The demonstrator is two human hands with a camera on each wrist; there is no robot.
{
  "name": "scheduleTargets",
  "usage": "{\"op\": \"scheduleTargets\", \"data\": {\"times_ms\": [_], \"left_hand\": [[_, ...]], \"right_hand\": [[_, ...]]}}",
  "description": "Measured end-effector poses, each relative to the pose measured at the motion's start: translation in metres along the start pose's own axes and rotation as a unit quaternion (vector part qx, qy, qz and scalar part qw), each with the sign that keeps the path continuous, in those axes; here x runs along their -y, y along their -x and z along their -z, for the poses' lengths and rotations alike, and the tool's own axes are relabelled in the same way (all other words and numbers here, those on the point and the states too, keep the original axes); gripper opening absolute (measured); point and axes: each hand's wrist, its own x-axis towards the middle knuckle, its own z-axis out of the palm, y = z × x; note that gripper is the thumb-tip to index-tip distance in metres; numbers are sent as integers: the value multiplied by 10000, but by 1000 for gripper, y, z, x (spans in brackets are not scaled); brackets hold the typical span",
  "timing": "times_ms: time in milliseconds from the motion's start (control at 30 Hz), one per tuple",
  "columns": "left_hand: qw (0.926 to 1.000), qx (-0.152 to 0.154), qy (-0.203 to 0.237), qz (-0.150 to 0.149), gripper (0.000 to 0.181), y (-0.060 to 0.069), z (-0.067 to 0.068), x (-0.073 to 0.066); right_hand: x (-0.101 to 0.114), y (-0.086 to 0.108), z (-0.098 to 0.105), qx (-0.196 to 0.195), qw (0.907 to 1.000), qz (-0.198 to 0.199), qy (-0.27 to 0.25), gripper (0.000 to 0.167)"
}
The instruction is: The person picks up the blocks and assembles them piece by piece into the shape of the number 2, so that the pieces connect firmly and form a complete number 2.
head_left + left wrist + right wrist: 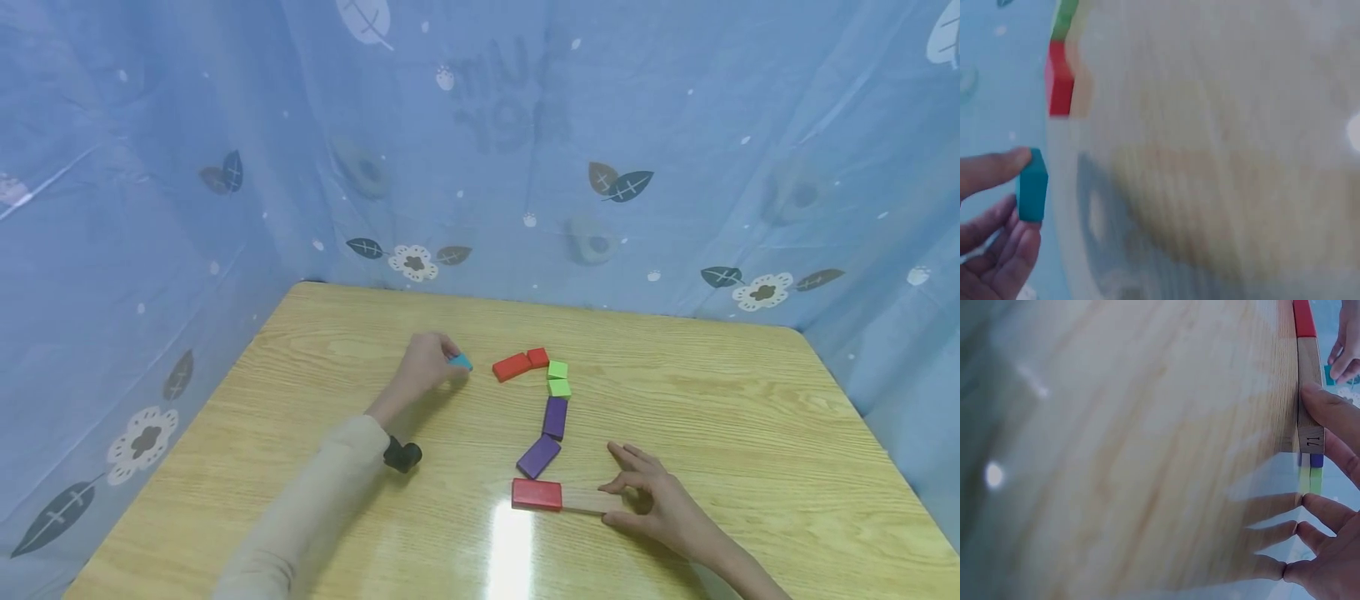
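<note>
Between thumb and fingers, my left hand (423, 367) pinches a small blue block (1033, 190), held left of the curved row of blocks. My right hand (660, 508) has thumb and index finger on the near and far sides of a plain wooden block (585, 500), gripping its right end. Its other fingers spread over the tabletop. That wooden block, marked 71 on its end (1311, 441), lies flat against a red block (537, 494). Two purple blocks (555, 417), two green blocks (558, 388) and two red blocks (512, 367) curve away behind it.
The blocks lie on a wood-grain table (750, 417). A blue patterned curtain (510, 167) surrounds its back and sides. A black device (402, 455) sits at the left wrist. Light glares off the table's front (511, 550).
</note>
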Motion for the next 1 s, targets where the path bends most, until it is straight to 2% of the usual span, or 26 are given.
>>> {"op": "scheduleTargets", "data": {"times_ms": [200, 400, 600, 700, 800, 1000], "left_hand": [[9998, -50, -186, 31, 20, 11, -17, -15], [9988, -12, -487, 28, 14, 12, -32, -24], [9989, 73, -458, 23, 42, 11, -40, -27], [9988, 77, -489, 11, 44, 11, -41, -29], [9985, 44, -538, 30, 39, 9, -42, -28], [9982, -13, -600, 92, 17, 5, -44, -24]], "right_hand": [[-1, -1, 1, -26, 10000, -37, 49, 19], [-1, -2, -1, 13, 9999, -100, -33, 18], [-2, -1, -5, -21, 10000, -77, -58, 18], [0, -1, -5, -49, 10000, -34, -40, 18], [2, -2, -5, -64, 10000, -16, -17, 18], [2, -2, -5, -21, 10000, -63, -37, 19]]}}
